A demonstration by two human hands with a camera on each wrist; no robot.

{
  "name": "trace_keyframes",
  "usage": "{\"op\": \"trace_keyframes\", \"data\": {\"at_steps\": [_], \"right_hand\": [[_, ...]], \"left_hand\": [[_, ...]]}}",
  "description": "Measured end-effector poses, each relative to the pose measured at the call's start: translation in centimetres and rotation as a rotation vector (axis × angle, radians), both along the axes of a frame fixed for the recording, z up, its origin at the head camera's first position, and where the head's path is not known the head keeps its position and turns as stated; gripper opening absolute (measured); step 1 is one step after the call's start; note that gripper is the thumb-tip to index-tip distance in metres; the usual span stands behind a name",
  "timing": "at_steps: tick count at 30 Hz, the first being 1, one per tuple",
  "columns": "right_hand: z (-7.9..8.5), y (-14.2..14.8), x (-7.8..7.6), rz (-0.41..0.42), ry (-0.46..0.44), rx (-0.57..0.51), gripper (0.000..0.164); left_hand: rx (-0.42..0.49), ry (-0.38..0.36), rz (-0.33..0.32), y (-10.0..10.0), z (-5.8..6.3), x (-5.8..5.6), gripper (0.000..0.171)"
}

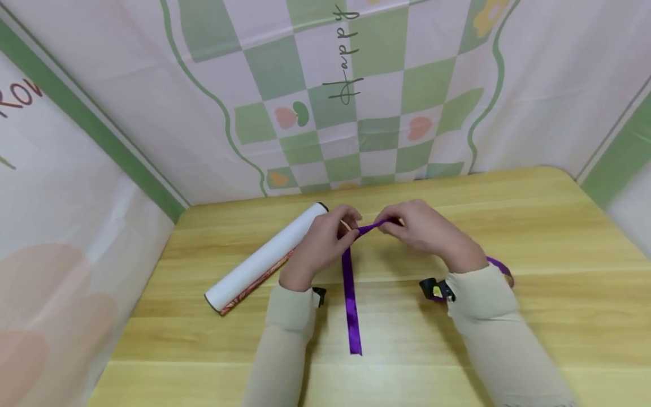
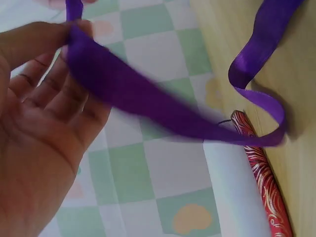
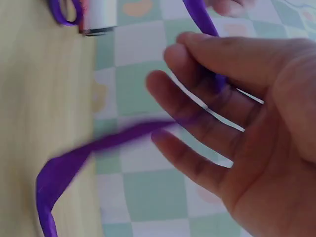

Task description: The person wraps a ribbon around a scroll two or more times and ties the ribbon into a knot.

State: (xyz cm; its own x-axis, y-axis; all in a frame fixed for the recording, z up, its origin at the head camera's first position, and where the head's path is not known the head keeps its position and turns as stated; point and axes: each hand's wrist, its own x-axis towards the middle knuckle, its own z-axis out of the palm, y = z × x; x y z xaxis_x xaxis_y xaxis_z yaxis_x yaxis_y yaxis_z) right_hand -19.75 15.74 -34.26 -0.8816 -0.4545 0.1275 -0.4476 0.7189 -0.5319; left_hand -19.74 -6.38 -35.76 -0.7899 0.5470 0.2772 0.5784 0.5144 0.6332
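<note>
A purple ribbon (image 1: pixel 352 305) is stretched between the two hands above the table. My left hand (image 1: pixel 322 240) pinches it between thumb and forefinger, and one tail hangs from there to the tabletop. In the left wrist view the ribbon (image 2: pixel 143 101) curves away from the thumb tip. My right hand (image 1: pixel 419 226) pinches the ribbon a short way to the right, its other fingers spread in the right wrist view. From that hand, more ribbon (image 3: pixel 64 173) trails down to the wood; part of it shows beyond the right wrist.
A white roll (image 1: pixel 264 254) with a red, gold-patterned strip (image 2: pixel 266 180) along its side lies diagonally left of the left hand. The wooden table (image 1: pixel 407 345) ends at the back against a green-and-white checked cloth (image 1: pixel 330 135). Black wrist mounts (image 1: pixel 436 289) are worn under the sleeves.
</note>
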Motion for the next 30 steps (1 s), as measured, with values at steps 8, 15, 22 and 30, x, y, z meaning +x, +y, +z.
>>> {"op": "trace_keyframes", "data": {"at_steps": [8, 15, 22, 30], "right_hand": [[2.1, 2.6, 0.8, -0.217, 0.159, -0.122, 0.023], [3.6, 5.9, 1.6, -0.508, 0.217, -0.282, 0.038], [4.3, 9.4, 2.7, -0.703, 0.186, -0.251, 0.049], [4.5, 9.4, 2.8, -0.577, 0.054, -0.245, 0.050]], "left_hand": [[0.068, -0.308, -0.152, 0.2, 0.3, 0.5, 0.043], [0.014, -0.187, -0.144, -0.5, 0.7, 0.6, 0.021], [0.224, 0.126, 0.134, -1.8, 1.6, 0.5, 0.027], [0.195, 0.193, 0.322, -2.4, 1.9, 0.6, 0.028]]}}
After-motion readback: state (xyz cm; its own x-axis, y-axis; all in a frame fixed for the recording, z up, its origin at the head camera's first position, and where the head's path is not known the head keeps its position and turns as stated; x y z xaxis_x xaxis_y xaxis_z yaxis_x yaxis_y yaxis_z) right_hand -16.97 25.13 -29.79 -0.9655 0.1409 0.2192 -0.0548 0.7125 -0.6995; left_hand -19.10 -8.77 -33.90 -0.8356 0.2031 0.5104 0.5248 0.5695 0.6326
